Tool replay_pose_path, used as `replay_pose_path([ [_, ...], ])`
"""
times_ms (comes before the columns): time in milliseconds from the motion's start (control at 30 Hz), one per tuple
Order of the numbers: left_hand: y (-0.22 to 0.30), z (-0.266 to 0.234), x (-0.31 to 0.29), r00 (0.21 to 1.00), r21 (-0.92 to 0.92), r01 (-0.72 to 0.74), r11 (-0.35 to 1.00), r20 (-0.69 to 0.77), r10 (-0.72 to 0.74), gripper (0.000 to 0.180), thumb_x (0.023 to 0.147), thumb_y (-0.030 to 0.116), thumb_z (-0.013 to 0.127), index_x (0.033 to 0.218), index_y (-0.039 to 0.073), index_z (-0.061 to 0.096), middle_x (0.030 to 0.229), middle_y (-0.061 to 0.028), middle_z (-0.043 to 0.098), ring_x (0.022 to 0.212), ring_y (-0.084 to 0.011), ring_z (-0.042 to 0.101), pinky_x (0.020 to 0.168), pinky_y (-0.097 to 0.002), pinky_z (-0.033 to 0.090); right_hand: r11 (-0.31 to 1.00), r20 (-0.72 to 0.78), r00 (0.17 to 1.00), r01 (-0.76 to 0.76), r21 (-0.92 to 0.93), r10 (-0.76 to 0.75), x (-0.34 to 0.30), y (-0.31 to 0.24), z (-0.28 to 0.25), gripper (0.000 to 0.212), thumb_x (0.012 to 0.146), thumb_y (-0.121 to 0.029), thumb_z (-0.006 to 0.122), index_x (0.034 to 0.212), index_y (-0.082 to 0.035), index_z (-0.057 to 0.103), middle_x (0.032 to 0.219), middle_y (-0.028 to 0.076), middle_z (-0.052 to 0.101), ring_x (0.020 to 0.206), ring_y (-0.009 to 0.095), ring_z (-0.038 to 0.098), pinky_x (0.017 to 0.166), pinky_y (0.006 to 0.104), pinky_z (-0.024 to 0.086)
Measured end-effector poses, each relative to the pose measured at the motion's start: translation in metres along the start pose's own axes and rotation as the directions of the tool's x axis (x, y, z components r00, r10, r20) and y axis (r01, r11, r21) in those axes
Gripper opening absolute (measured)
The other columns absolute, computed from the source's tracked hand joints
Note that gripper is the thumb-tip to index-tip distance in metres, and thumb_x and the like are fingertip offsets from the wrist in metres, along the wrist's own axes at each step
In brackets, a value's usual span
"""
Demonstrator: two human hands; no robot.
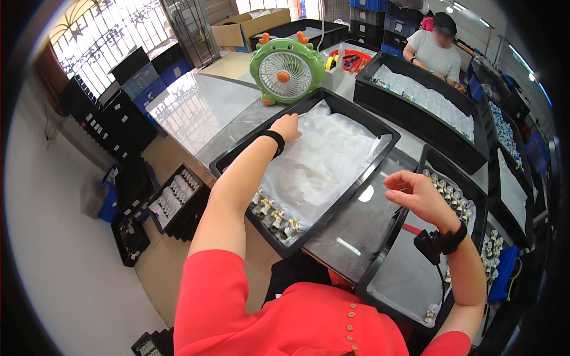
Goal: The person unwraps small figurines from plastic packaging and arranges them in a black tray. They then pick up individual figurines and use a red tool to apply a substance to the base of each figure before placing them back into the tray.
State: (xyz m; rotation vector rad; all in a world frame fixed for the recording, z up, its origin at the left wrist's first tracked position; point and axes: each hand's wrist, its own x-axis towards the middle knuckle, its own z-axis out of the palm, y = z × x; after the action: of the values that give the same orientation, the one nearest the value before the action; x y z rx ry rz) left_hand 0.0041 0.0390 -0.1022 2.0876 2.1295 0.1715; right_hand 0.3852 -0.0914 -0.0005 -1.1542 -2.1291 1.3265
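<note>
My left hand (287, 127) is at the far left side of a black tray (356, 191), its curled fingers closed on a white sheet (312, 160). The thin, wrinkled sheet covers most of that tray. Along the tray's near left end, a row of small cream-and-gold figurines (276, 216) shows past the sheet. Over the gap between this tray and a second black tray (380, 261), my right hand (415, 193) hovers with bent fingers and the thumb apart, nothing visible in it. The second tray holds more small figurines (451, 196) at its far end and a few near its front corner.
A green cartoon-shaped fan (287, 71) stands beyond the first tray. Another long black tray (421, 98) lies far right, with a person (438, 50) seated behind it. A red tray of tools (354, 60) sits by the fan. Stacked black crates (178, 199) stand on the floor at left.
</note>
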Motion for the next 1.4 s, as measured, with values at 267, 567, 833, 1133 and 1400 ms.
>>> replay_pose_path([
  [267,-0.02,0.02,0.022,0.999,0.001,0.02,1.0,-0.031,-0.02,0.019,0.071,0.013,0.061,0.087,0.005,0.068,0.091,-0.0193,0.067,0.092,-0.0336,0.063,0.082,-0.0405,0.05,0.93,-0.23,0.967,0.021,-0.367,-0.113,0.1,0.04,0.002,0.049,0.084,-0.034,0.065,0.124,-0.008,0.054,0.1,0.019,0.065,0.096,0.031,0.062,0.086,0.0342,0.047],
  [567,0.001,-0.012,-0.007,0.966,-0.195,-0.245,0.95,0.037,0.257,0.024,0.075,0.017,0.062,0.095,0.003,0.064,0.09,-0.0155,0.066,0.088,-0.031,0.062,0.079,-0.0373,0.049,0.728,-0.001,0.989,-0.109,-0.677,0.148,0.147,0.038,0.012,0.032,0.09,-0.028,0.051,0.096,-0.002,0.068,0.088,0.019,0.066,0.088,0.036,0.061,0.107,0.0582,0.021],
  [833,-0.01,-0.035,-0.028,0.937,-0.358,-0.349,0.866,-0.101,0.336,0.064,0.08,0.015,0.062,0.137,0.005,0.036,0.121,-0.0224,0.054,0.116,-0.0346,0.051,0.097,-0.0404,0.041,0.737,-0.111,0.733,0.644,-0.206,-0.672,0.123,-0.052,0.077,0.031,0.085,-0.01,0.06,0.116,-0.006,0.062,0.109,0.019,0.064,0.111,0.036,0.057,0.088,0.0387,0.047],
  [1133,-0.021,-0.02,-0.016,0.899,-0.671,-0.424,0.609,-0.232,0.371,0.04,0.08,0.022,0.067,0.116,0.006,0.059,0.116,-0.013,0.06,0.108,-0.0273,0.056,0.093,-0.0379,0.044,0.657,-0.186,0.659,0.596,-0.462,-0.729,0.112,-0.041,0.06,0.025,0.084,-0.015,0.062,0.107,-0.005,0.066,0.097,0.02,0.066,0.116,0.039,0.052,0.098,0.0449,0.04],
  [1400,-0.019,-0.002,0.004,0.881,-0.084,-0.34,0.937,-0.377,0.286,0.058,0.075,0.011,0.06,0.128,-0.004,0.042,0.113,-0.0244,0.054,0.106,-0.0383,0.053,0.092,-0.0402,0.044,0.683,-0.21,0.968,-0.064,-0.728,-0.133,0.122,0.068,0.027,0.041,0.09,-0.04,0.05,0.103,-0.006,0.069,0.103,0.017,0.066,0.121,0.037,0.047,0.105,0.0546,0.026],
])
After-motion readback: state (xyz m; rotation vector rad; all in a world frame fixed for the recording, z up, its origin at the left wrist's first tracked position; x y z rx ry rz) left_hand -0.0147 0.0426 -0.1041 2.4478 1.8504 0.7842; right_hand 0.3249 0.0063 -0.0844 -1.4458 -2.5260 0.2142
